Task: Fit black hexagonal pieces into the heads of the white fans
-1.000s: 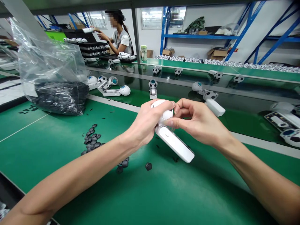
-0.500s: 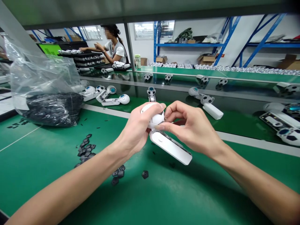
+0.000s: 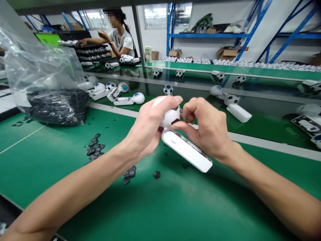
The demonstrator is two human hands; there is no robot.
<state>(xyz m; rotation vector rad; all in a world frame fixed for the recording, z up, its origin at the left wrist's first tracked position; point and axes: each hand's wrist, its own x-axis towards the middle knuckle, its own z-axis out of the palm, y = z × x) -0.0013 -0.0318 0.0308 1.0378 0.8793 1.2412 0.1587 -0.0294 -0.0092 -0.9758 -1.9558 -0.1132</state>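
Note:
My left hand (image 3: 150,125) is wrapped round the ball-shaped head of a white device with a football pattern (image 3: 172,117), its thumb over the top. The device's long white handle (image 3: 188,150) slants down to the right above the bench. At the ball's right side my right hand (image 3: 204,125) is closed in a pinch, thumb against the lower part beside a dark patch. Whatever lies between its fingertips is hidden. Below the hands, a single black pentagon piece (image 3: 156,175) lies on the green mat, with a loose heap of black pentagon pieces (image 3: 94,147) to the left.
A clear plastic bag of black pieces (image 3: 57,107) stands at the left. Several similar white devices (image 3: 124,101) lie along the dark conveyor belt (image 3: 150,83) beyond the mat. A co-worker (image 3: 122,40) is behind, near stacked trays (image 3: 92,52).
The view has tilted down slightly, so the scene sits higher. My right fingers have curled and drawn a little away from the ball. My left hand keeps its grip.

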